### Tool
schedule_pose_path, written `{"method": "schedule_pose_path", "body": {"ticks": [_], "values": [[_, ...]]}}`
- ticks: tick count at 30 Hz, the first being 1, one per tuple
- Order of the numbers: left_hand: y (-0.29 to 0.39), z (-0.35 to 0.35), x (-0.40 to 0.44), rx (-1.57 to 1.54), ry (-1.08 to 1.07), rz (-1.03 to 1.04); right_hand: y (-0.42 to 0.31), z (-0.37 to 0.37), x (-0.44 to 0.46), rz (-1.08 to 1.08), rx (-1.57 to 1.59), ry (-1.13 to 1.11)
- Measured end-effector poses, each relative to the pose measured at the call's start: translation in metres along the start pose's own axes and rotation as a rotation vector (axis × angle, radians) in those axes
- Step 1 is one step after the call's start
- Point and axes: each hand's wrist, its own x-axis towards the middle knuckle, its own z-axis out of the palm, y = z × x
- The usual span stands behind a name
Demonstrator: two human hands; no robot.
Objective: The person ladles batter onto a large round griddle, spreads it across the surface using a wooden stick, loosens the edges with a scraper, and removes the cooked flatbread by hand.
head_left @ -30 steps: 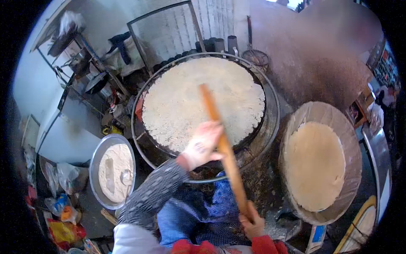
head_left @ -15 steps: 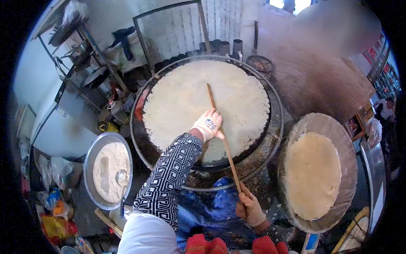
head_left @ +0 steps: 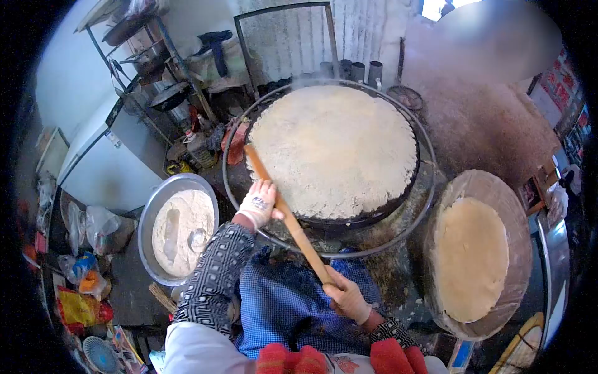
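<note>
A long flat wooden stick (head_left: 301,238) slants across the near left side of the large round griddle (head_left: 352,222). My left hand (head_left: 258,204), in a pale glove, grips it partway along, near the griddle's left edge. Lower down, my right hand (head_left: 349,298), also gloved, is wrapped round the near end in front of the blue checked apron (head_left: 274,311). The stick's far tip reaches the left edge of a wide pale flatbread (head_left: 336,149) that covers most of the griddle. Light steam hangs over its far side.
On the left, a metal basin (head_left: 147,240) holds white flour or batter and a ladle (head_left: 197,238). A plastic-lined round basket (head_left: 517,262) with a flat pale round stands at right. A metal ring (head_left: 227,181) surrounds the griddle. Shelves with pans (head_left: 169,96) stand behind left.
Both hands have shifted the wooden stick from over the middle of the flatbread to its near left edge. The stick now lies at a greater slant. The view has also moved.
</note>
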Motion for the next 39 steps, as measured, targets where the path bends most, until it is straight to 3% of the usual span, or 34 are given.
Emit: {"method": "schedule_pose_path", "body": {"ticks": [3, 6, 9, 11, 14, 16, 20, 21, 22, 23, 24, 26, 28, 29, 31, 33, 35, 38, 39], "values": [[-0.006, -0.003, -0.055, -0.041, 0.169, 0.004, 0.025, -0.006, -0.005, -0.311, -0.295, 0.035], [-0.015, 0.004, -0.099, -0.054, 0.387, 0.011, 0.036, -0.014, -0.013, -0.342, -0.315, 0.122], [-0.011, 0.038, -0.109, 0.091, 0.234, 0.060, 0.022, -0.024, -0.016, -0.076, -0.308, 0.201], [-0.008, 0.070, -0.095, 0.161, 0.058, 0.062, -0.003, -0.005, 0.007, -0.034, -0.316, 0.105], [0.020, 0.070, -0.099, 0.091, 0.111, 0.078, -0.005, 0.007, 0.004, -0.006, -0.284, 0.059], [0.055, 0.059, -0.097, 0.117, -0.050, 0.004, -0.003, -0.007, -0.003, -0.049, -0.269, 0.093], [0.134, 0.076, -0.095, 0.007, 0.100, -0.070, 0.025, -0.027, -0.004, -0.106, -0.272, 0.110], [0.160, 0.069, -0.092, -0.079, -0.049, -0.109, 0.030, -0.025, -0.003, -0.169, -0.311, 0.087], [0.178, 0.065, -0.089, -0.162, -0.186, -0.160, 0.015, -0.012, 0.001, -0.039, -0.356, 0.049], [0.183, 0.086, -0.101, -0.206, 0.454, 0.156, 0.012, -0.004, 0.000, -0.062, -0.357, 0.019], [0.186, 0.105, -0.111, -0.127, 0.083, 0.196, 0.022, -0.007, -0.001, -0.164, -0.390, 0.020], [0.185, 0.055, -0.161, -0.560, 0.272, 0.411, 0.035, -0.021, -0.014, -0.243, -0.389, 0.058], [0.178, 0.035, -0.181, -0.434, 0.299, 0.319, 0.032, -0.046, -0.053, -0.185, -0.321, 0.128], [0.176, 0.005, -0.168, -0.484, 0.253, 0.227, 0.032, -0.057, -0.076, -0.148, -0.308, 0.149], [0.175, -0.028, -0.123, -0.332, 0.358, 0.227, 0.059, -0.074, -0.113, -0.125, -0.357, 0.245], [0.174, -0.042, -0.062, -0.252, 0.335, 0.350, 0.104, -0.084, -0.140, -0.170, -0.476, 0.407], [0.191, -0.056, 0.000, -0.233, 0.273, 0.464, 0.119, -0.100, -0.148, -0.006, 0.569, 0.332], [0.228, -0.041, 0.084, -0.098, 0.208, 0.567, 0.057, -0.064, -0.144, -0.151, 0.194, 0.513], [0.231, -0.009, 0.106, -0.043, 0.094, 0.532, 0.012, -0.054, -0.132, -0.012, 0.274, 0.518]]}}
